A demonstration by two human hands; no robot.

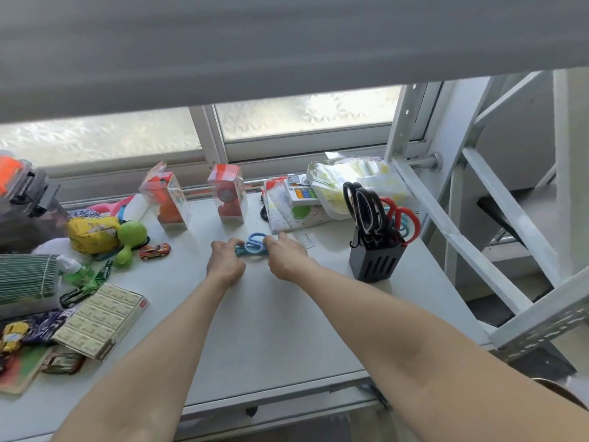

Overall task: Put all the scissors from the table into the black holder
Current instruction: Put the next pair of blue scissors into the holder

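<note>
Blue-handled scissors [254,243] lie flat on the white table [271,314], near its middle back. My left hand [224,261] touches their left end with its fingertips. My right hand [285,255] rests on their right side, fingers curled over the handles. Whether either hand has a firm grip is unclear. The black holder [376,261] stands upright to the right, apart from both hands. It holds black-handled scissors [363,208], red-handled scissors [403,220] and a teal-handled pair mostly hidden behind them.
Two clear toy boxes [167,199] [229,194] stand behind the scissors. Stationery packs [296,202] and a bag [353,180] lie at the back right. Toys, a small red car [155,251], a green bottle [78,272] and a flat box [102,320] crowd the left. A metal frame [478,237] borders the right edge.
</note>
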